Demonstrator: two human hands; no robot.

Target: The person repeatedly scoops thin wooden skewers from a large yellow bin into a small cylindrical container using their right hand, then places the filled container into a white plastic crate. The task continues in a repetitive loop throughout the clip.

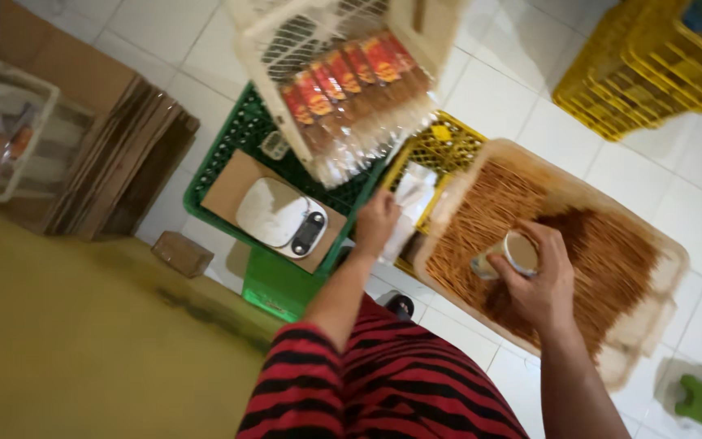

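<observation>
Here, nearest to the camera, a red and black striped garment over the lap. Just beyond it, two bare forearms going out over a white tiled floor.

Right hand over the near half of a wide shallow tray, fingers curled tight around a small cup. Cup lying on its side, mouth turned up and toward the camera, long axis pointing left and a little down, bottom end out past the thumb. Under the cup and all around it, a bed of thin brown sticks, mostly lying from near left to far right; darker heap directly to the right of the fingers, touching or nearly touching the cup.

Left hand further left, beside the tray's left edge, fingers bent down onto a clear plastic bag; hard to say whether really pinching it or only resting on it. Bag lying on a yellow crate, just between the two hands, nearer to the left one.

Left of that, a kitchen scale on a piece of cardboard, on top of a green crate. Further back, a pale basket with packed sticks in red-labelled bags. Far right, stacked yellow crates; far left, flat cardboard sheets.
</observation>
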